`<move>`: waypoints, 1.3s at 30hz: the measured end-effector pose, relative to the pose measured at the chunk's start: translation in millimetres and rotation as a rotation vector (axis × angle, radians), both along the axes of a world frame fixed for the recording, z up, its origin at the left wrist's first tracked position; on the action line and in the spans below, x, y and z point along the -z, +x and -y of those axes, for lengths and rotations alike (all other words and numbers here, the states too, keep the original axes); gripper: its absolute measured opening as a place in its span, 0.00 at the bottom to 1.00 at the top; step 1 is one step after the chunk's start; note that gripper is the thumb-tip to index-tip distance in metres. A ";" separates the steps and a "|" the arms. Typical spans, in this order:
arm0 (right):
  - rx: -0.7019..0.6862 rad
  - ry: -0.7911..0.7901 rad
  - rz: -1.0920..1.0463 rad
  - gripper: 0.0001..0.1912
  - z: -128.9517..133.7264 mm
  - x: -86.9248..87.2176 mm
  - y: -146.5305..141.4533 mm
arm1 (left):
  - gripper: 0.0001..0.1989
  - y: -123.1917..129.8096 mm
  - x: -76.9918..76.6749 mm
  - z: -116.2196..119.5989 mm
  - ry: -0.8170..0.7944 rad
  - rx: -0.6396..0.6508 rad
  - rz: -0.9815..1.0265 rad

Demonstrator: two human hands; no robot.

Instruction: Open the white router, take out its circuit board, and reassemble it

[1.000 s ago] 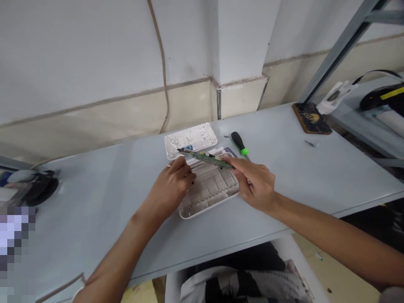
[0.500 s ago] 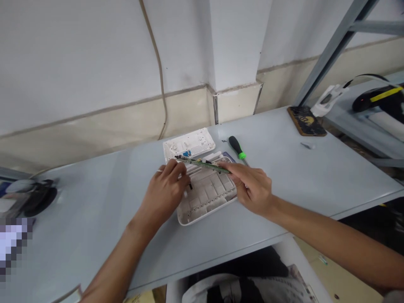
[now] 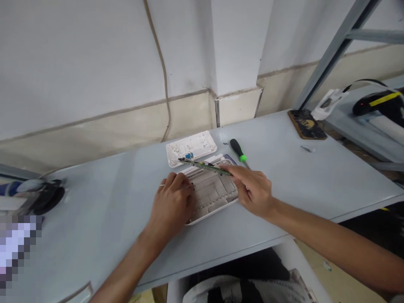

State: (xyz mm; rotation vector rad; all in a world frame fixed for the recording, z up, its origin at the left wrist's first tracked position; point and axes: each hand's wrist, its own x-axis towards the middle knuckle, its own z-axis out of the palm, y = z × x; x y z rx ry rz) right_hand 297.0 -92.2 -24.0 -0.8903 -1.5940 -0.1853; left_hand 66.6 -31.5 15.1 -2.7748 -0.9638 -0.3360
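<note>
My right hand [image 3: 253, 189] pinches the right end of a narrow green circuit board [image 3: 205, 166], which lies tilted across the top of a white plastic case half [image 3: 214, 189]. The board's far end reaches over a second white plastic case half [image 3: 191, 148], which lies flat on the table. My left hand [image 3: 173, 203] is curled over the left edge of the nearer case half, just below the board and apart from it. Its fingers hide that edge.
A black-handled, green-collared screwdriver [image 3: 237, 150] lies behind the case. A small metal screw [image 3: 306, 148] and a dark wooden pad [image 3: 306, 125] sit on the pale grey table [image 3: 299, 176]. A black round object [image 3: 47, 196] lies at the left, and a metal shelf frame [image 3: 334, 54] rises at the right.
My left hand has moved down and away from the board onto the case edge. The board now looks thinner, closer to edge-on, while my right hand stays on it.
</note>
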 end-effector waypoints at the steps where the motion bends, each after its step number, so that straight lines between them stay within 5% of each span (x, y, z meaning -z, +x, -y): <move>1: -0.003 -0.010 0.000 0.35 0.8 -0.2 0.1 | 0.09 0.9 1.5 2.3 -0.011 -0.029 0.015; 15: 0.026 -0.044 -0.011 0.35 4.3 4.6 -0.7 | 0.11 4.8 1.7 9.4 -0.149 -0.282 0.030; 25: 0.072 -0.053 -0.010 0.32 4.6 2.9 -0.9 | 0.08 -9.1 4.1 -7.1 -0.285 -0.201 0.186; 34: 0.144 -0.009 -0.007 0.28 3.0 2.8 -0.4 | 0.03 -6.0 -29.9 -52.7 -0.562 -0.228 0.214; 39: 0.121 -0.017 -0.014 0.28 2.6 2.1 -0.8 | 0.12 6.0 -28.9 -54.1 -0.525 -0.291 0.058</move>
